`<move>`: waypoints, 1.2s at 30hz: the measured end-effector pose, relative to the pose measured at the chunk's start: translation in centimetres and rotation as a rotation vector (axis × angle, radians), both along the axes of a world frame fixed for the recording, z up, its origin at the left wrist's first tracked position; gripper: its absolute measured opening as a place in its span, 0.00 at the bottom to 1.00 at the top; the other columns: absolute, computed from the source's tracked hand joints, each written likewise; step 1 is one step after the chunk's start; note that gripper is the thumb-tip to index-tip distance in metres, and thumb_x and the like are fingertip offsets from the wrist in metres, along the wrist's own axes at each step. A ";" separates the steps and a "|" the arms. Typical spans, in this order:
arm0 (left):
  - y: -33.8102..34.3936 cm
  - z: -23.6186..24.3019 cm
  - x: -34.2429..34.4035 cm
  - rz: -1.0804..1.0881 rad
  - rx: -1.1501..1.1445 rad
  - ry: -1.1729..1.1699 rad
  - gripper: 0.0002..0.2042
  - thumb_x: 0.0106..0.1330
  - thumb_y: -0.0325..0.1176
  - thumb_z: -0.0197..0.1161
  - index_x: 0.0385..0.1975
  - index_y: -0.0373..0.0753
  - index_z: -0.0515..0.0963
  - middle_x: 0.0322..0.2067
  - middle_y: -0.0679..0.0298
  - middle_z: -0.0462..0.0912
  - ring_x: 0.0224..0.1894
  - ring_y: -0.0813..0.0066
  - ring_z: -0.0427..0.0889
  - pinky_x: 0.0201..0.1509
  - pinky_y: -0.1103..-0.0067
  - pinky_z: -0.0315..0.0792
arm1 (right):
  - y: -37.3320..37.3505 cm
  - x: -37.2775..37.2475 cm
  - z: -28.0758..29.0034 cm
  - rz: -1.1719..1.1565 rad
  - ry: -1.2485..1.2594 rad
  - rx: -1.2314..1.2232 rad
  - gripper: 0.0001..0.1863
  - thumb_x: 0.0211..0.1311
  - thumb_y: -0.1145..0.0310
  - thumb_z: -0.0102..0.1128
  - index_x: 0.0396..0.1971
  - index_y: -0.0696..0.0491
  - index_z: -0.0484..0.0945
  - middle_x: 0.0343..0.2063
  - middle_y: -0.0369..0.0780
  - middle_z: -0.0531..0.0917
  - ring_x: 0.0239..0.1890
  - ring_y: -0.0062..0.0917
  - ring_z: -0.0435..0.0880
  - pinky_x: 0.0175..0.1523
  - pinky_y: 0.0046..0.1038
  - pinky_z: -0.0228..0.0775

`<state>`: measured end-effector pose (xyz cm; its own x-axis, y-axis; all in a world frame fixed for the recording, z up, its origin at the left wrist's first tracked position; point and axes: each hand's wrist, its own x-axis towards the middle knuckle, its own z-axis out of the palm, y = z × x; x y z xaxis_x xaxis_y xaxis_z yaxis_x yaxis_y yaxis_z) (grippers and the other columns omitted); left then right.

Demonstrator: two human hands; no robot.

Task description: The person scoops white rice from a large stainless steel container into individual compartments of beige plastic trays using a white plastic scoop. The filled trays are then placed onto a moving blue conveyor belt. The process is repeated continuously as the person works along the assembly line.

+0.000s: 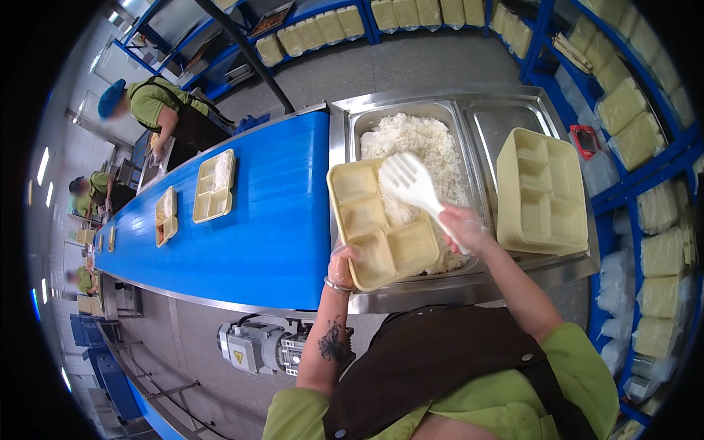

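Note:
My left hand [342, 265], in a clear glove, grips the near left corner of a pale yellow compartment tray [361, 213]. The tray is tilted over a steel pan [356, 132] heaped with cooked rice [418, 136]. With my right hand [467, 229], also gloved, I hold a white slotted rice paddle [411, 180] by its handle. The paddle's blade is over the tray's far right compartment, where some rice lies. The tray's other compartments look bare. Right of the pan stands a tall stack of the same trays [543, 191].
A blue conveyor belt [271, 198] runs off to the left, carrying several trays, among them a tray with rice [215, 187] and a tray with rice and other food [166, 216]. Co-workers [161, 114] stand along its far end. Blue shelves [539, 44] with wrapped trays line the right and back.

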<state>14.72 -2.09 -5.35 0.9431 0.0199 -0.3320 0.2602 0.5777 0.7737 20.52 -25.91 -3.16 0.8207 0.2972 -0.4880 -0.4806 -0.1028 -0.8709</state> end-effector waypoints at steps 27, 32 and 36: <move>18.1 -1.8 -4.3 0.463 0.422 0.281 0.08 0.44 0.29 0.48 0.24 0.34 0.69 0.22 0.63 0.72 0.28 0.73 0.70 0.34 0.80 0.67 | 2.6 3.2 -1.7 0.202 -0.214 -0.376 0.18 0.51 0.72 0.38 0.45 0.52 0.60 0.29 0.43 0.73 0.25 0.26 0.74 0.28 0.25 0.68; 18.8 -0.3 -4.0 0.600 1.179 0.239 0.17 0.45 0.28 0.53 0.39 0.34 0.67 0.34 0.59 0.71 0.37 0.71 0.69 0.39 0.81 0.65 | 4.1 12.9 -2.9 0.401 -0.719 -0.951 0.20 0.49 0.68 0.39 0.45 0.46 0.62 0.37 0.45 0.71 0.39 0.35 0.71 0.44 0.32 0.62; 14.0 -0.4 -7.0 0.174 1.596 0.132 0.24 0.40 0.31 0.59 0.43 0.41 0.65 0.42 0.53 0.67 0.43 0.58 0.67 0.47 0.74 0.62 | 7.2 20.4 0.5 0.752 -0.790 -1.235 0.18 0.47 0.67 0.41 0.43 0.44 0.67 0.40 0.40 0.72 0.42 0.33 0.70 0.44 0.31 0.62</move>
<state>7.76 11.90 -5.78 0.8605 0.5063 0.0569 0.3910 -0.7280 0.5631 40.90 -18.70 -2.62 0.8263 0.4921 -0.2739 0.4903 -0.8679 -0.0800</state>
